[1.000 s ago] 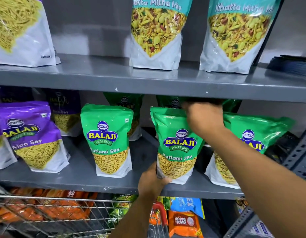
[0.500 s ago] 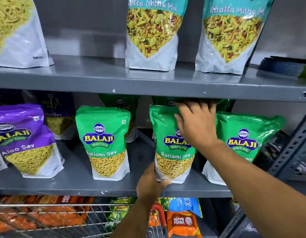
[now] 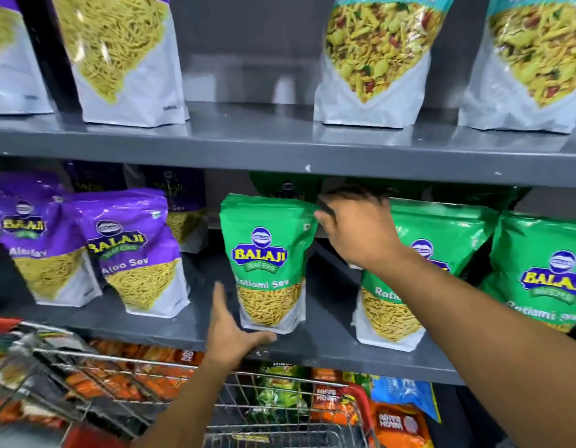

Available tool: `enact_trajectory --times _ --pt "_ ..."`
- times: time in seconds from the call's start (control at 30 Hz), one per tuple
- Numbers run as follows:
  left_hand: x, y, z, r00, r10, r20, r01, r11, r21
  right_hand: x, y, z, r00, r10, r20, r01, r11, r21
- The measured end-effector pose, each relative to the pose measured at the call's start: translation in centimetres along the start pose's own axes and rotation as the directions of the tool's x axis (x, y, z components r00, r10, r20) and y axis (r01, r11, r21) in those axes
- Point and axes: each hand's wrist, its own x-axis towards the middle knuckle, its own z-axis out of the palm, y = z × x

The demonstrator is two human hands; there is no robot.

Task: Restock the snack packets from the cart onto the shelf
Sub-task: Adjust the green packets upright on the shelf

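Observation:
A green Balaji Ratlami Sev packet [image 3: 267,263] stands upright on the middle grey shelf [image 3: 338,357]. My right hand [image 3: 357,231] grips its top right corner. My left hand [image 3: 235,331] is spread at its base, thumb under the front bottom edge, index finger pointing up just left of the packet. Two more green Ratlami Sev packets [image 3: 441,240] [image 3: 545,273] stand to the right, partly behind my right arm. The wire cart [image 3: 118,360] with a red rim sits below left, holding orange and green packets.
Purple Aloo Sev packets [image 3: 134,253] stand left of the green one, with more rows behind. The upper shelf [image 3: 280,147] carries white sev and Khatta Mitha Mix packets [image 3: 373,59]. Orange and blue packets [image 3: 399,421] fill the lowest level beside the cart.
Both hands left the middle green packet and moved left to the neighbouring green packet. My view swung left and closer, bringing more purple packets and the cart into sight.

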Motion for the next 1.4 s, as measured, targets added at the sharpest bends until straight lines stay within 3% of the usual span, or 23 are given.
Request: enact_trajectory --times 0.07,0.2,0.3,0.4,0.6,0.67,0.77,0.87,1.0,1.2,1.3,1.4 --pt "1.3 0.5 0.0 0.996 0.007 0.093 -0.007 1.000 0.008 0.7 -0.7 0.1 0.999 0.021 0.024 -0.021 1.000 0.008" --pt "2.2 0.9 1.3 0.992 -0.037 0.120 0.037 0.999 0.005 1.5 -1.0 -0.2 0.996 0.000 0.089 0.003 0.999 -0.036" --pt "1.8 1.3 2.3 0.986 -0.009 0.169 0.012 1.000 -0.017 1.0 -0.1 -0.5 0.999 -0.039 -0.013 0.037 0.992 -0.124" --pt "1.4 1.9 2.9 0.978 0.024 0.207 -0.017 0.999 -0.036 -0.1 0.2 -1.4 0.997 0.054 -0.051 -0.060 0.990 -0.128" --pt "0.8 1.9 3.0 0.981 0.036 0.191 -0.029 0.999 -0.041 2.2 -3.6 -3.0 0.964 -0.014 0.265 0.034 0.997 -0.070" --pt "0.8 1.8 2.9 0.979 0.034 0.202 -0.023 0.998 -0.058 3.5 -5.2 -1.9 0.951 -0.032 0.307 0.057 0.996 -0.073" --pt "0.7 1.7 3.0 0.975 0.026 0.219 -0.007 0.996 -0.084 4.8 -6.5 0.2 0.960 -0.059 0.272 0.067 0.998 -0.019" --pt "0.7 1.9 2.8 0.978 0.004 0.207 0.011 0.997 -0.071 5.4 -6.5 0.9 0.984 0.026 0.178 -0.033 0.999 0.039" --pt "0.9 1.9 2.8 0.978 -0.002 0.210 0.013 0.999 -0.052 4.2 -6.0 0.4 0.997 0.043 0.059 -0.040 0.998 -0.057" --pt "1.2 1.4 2.6 0.975 0.008 0.220 0.007 0.998 -0.064 3.6 -3.2 -3.2 0.960 -0.041 0.279 0.064 0.995 -0.074" --pt "1.3 1.2 2.7 0.972 0.032 0.234 -0.015 0.997 -0.076 3.5 -1.1 -3.1 0.966 -0.097 0.240 0.143 0.972 -0.185" --pt "1.2 1.0 2.6 0.971 0.060 0.232 -0.035 0.993 -0.109 3.1 -1.5 -2.8 0.984 -0.088 0.158 0.128 0.954 -0.270"
